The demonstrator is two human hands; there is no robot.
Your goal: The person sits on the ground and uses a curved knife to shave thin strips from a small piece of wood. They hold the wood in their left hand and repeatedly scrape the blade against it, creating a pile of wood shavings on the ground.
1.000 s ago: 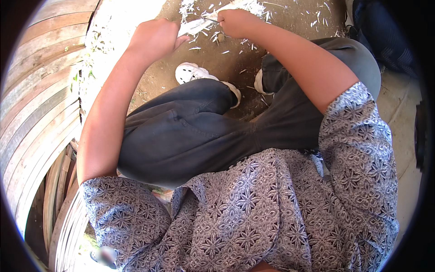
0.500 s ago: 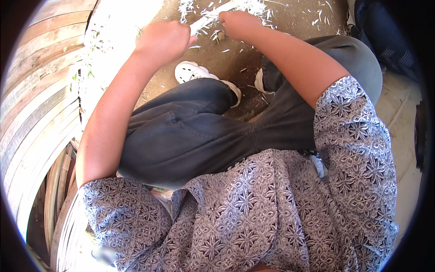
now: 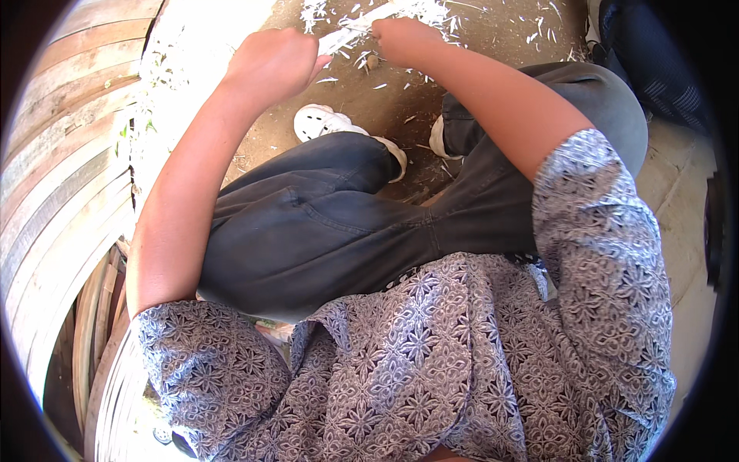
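Note:
My left hand (image 3: 275,65) is closed in a fist at the upper left, thumb pointing right. My right hand (image 3: 406,42) is closed too, at the top centre. Between them a pale, narrow strip of wood (image 3: 344,37) slants up to the right, its lower end beside my left hand. A thin dark line crosses the strip near my right fingers; I cannot tell whether it is a blade. What each fist grips is hidden by the fingers. Pale wood shavings (image 3: 431,14) are heaped beyond my right hand.
My bent legs in dark trousers (image 3: 315,223) and a white clog (image 3: 327,122) lie below the hands. Shavings are scattered over the brown ground (image 3: 493,35). Curved-looking wooden slats (image 3: 69,100) line the left; a black bag-like thing (image 3: 654,61) stands at upper right.
My left hand has shifted slightly left and up, its thumb now more stretched out. My right hand and the wood strip stay nearly where they were.

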